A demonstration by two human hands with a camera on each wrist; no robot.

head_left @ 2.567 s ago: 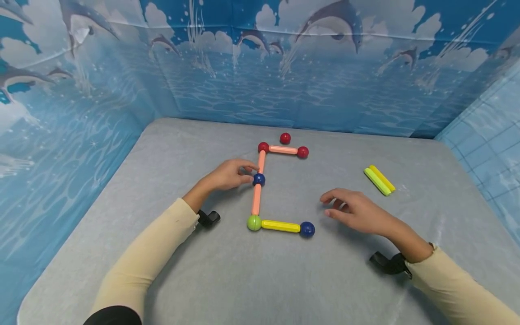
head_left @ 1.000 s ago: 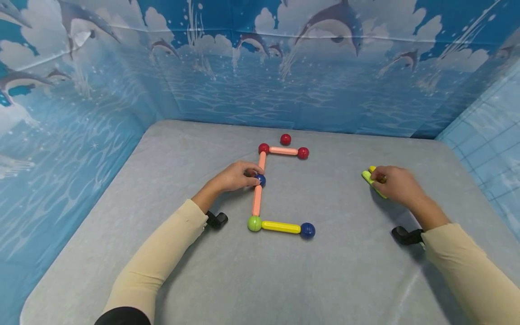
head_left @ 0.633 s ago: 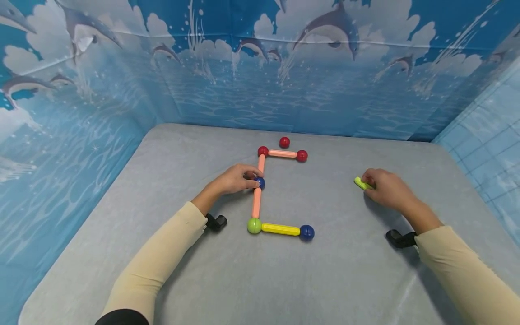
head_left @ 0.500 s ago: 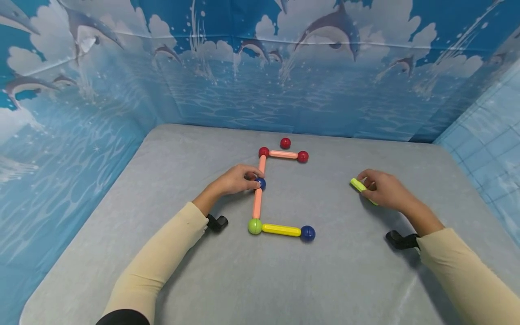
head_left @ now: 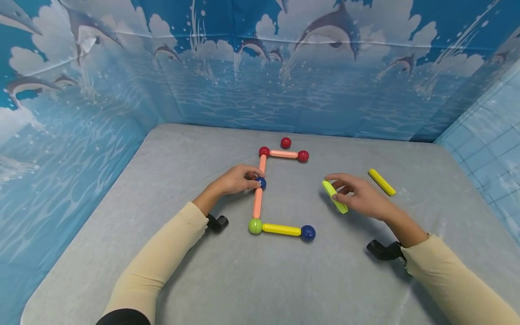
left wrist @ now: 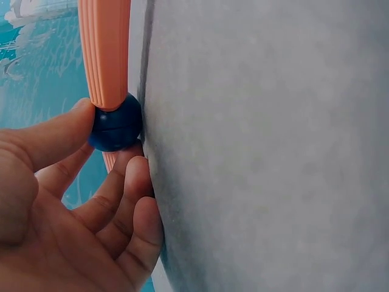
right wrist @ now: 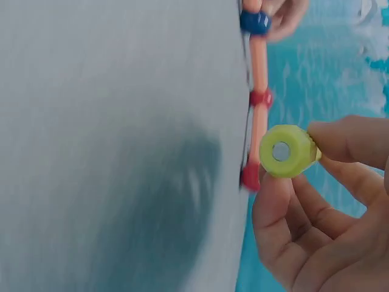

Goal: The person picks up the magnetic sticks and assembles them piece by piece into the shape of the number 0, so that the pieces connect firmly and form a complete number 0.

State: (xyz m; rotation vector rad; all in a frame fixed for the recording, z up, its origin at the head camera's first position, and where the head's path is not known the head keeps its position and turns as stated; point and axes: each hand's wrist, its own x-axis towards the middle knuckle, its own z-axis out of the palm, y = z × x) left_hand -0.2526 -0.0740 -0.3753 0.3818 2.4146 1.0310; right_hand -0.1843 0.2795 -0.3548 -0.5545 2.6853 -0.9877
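Observation:
My left hand [head_left: 236, 179] pinches a dark blue ball [left wrist: 117, 123] between thumb and fingers, at the middle of a C-shaped chain on the table. Orange rods [head_left: 257, 203] join that ball to a red ball [head_left: 264, 152] at the top and a green ball [head_left: 255, 226] at the bottom. My right hand [head_left: 363, 196] holds a yellow-green magnetic rod [head_left: 335, 197] just above the table, right of the chain. In the right wrist view the rod's end [right wrist: 281, 151] shows a silver magnet, with thumb and fingers gripping its sides.
A yellow rod [head_left: 382, 182] lies alone on the grey table [head_left: 227, 275] at the right. One loose red ball [head_left: 286, 142] sits behind the chain's top arm. The lower arm is a yellow rod [head_left: 282, 229] ending in a blue ball [head_left: 308, 233]. Blue dolphin-print curtain [head_left: 260, 99] stands behind.
My right hand reached to the two rods at the right, picked up the yellow-green one and carried it left, leaving the yellow one. My left hand moved onto the middle blue ball and stayed.

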